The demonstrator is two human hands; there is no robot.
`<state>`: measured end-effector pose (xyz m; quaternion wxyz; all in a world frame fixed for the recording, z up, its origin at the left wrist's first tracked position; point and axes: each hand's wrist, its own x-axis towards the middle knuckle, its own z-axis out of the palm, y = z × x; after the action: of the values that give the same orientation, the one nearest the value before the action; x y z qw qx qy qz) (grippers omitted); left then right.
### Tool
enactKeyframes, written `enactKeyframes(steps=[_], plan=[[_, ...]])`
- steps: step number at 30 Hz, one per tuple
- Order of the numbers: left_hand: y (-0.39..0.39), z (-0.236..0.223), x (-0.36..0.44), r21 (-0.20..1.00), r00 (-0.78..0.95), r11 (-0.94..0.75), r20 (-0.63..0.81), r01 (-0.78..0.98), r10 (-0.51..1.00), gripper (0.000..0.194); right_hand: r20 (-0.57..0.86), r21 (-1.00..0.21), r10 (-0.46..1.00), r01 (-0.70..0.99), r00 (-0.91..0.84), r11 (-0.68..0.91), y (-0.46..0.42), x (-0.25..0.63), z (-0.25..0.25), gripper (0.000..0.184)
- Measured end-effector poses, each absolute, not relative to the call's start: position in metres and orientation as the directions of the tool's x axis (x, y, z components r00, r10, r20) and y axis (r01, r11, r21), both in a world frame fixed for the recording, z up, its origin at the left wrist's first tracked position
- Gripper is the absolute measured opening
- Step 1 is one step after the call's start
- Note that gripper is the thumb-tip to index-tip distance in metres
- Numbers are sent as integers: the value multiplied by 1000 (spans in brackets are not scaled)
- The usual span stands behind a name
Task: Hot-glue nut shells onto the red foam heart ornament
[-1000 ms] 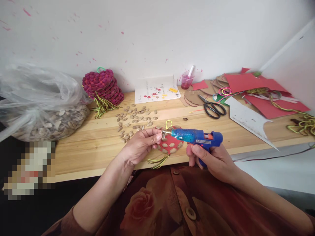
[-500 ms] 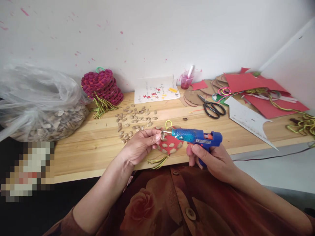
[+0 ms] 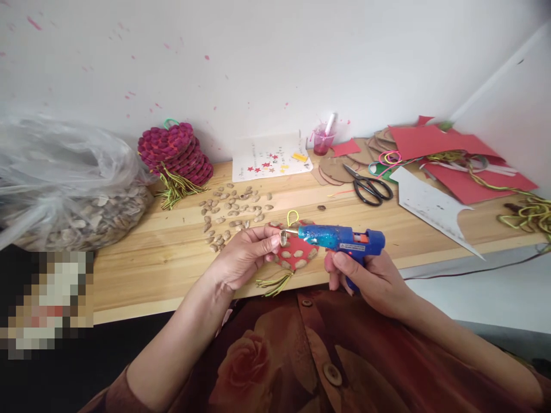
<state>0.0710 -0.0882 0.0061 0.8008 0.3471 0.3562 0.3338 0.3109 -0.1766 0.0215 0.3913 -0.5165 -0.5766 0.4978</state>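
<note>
Between the thumb and fingers of my left hand (image 3: 247, 255) is a peanut shell half (image 3: 283, 237), its hollow side showing. My right hand (image 3: 365, 278) grips a blue glue gun (image 3: 331, 238), whose metal nozzle points left and meets or nearly meets the shell's rim. Below both lies a red heart-shaped piece (image 3: 297, 244) with several peanut shells on it, a yellow loop at its top and a green-yellow tassel (image 3: 275, 283) at its bottom tip. The gun and my left fingers hide part of it. Loose peanut shells (image 3: 232, 209) are scattered beyond my left hand.
A plastic bag of shells (image 3: 86, 212) stands at the left, beside a stack of purple shell-covered pieces (image 3: 172, 149). Black scissors (image 3: 370, 188), a white board scrap (image 3: 434, 209) and red card (image 3: 439, 143) lie to the right. A pink cup (image 3: 322, 140) stands near the wall.
The view has shifted slightly. Both hands keep their hold, and the shell half now shows a little more of its hollow side against the nozzle.
</note>
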Motion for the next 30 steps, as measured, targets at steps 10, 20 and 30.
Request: enactKeyframes(steps=[10,20,30], plan=[[-87,10,75,745,486,563,-366,-358,794,36,-36,-977,981,212,-190,5,-181,315,20,43],[-89,10,78,723,484,575,-373,-383,792,33,0,-970,976,236,-217,52,-181,315,20,44],[-88,7,77,729,482,574,-377,-372,791,32,16,-962,973,263,-230,78,-179,315,21,45]])
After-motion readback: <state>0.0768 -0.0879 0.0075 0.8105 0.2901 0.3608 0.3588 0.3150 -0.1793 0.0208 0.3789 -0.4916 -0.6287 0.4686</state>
